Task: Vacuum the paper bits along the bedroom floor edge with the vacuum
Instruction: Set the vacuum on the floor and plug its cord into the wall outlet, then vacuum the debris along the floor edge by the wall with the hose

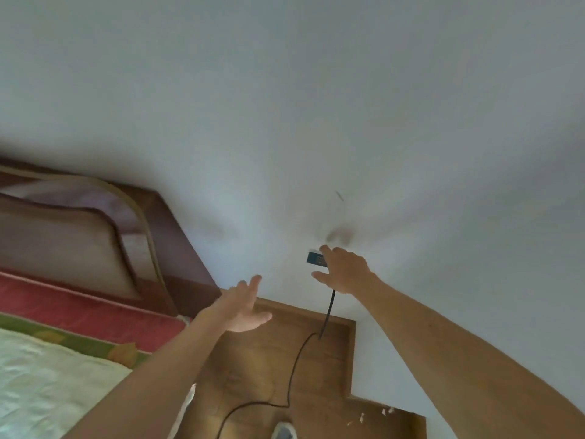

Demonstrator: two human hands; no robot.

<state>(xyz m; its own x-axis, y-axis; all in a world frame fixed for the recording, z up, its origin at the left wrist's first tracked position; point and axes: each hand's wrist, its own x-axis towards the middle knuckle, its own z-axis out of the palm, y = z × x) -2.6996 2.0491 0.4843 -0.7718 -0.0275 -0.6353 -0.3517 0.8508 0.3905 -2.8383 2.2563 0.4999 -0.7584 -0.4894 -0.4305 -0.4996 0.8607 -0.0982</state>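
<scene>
White scraps of torn paper bits point(384, 411) lie on the brown wooden floor point(253, 359) at the lower right of the frame, tight against the foot of the pale grey-white wall point(285, 106). You cannot see the vacuum's body; only its thin black power cord point(292, 369) shows, snaking up the floor from the bottom edge to the wall. Your right hand point(343, 269), right of centre, presses against a dark rectangular wall socket point(313, 258), fingers spread, the cord dropping from beneath the palm; whether it grips a plug you cannot tell. Your left hand point(242, 307) hovers at centre, fingers loosely spread, holding nothing. A grey shoe toe point(284, 430) peeks at the bottom edge. At left stands a dark brown wooden headboard with tan padding point(95, 236), above a red mattress edge point(79, 312) and cream quilted bedspread point(47, 384).
</scene>
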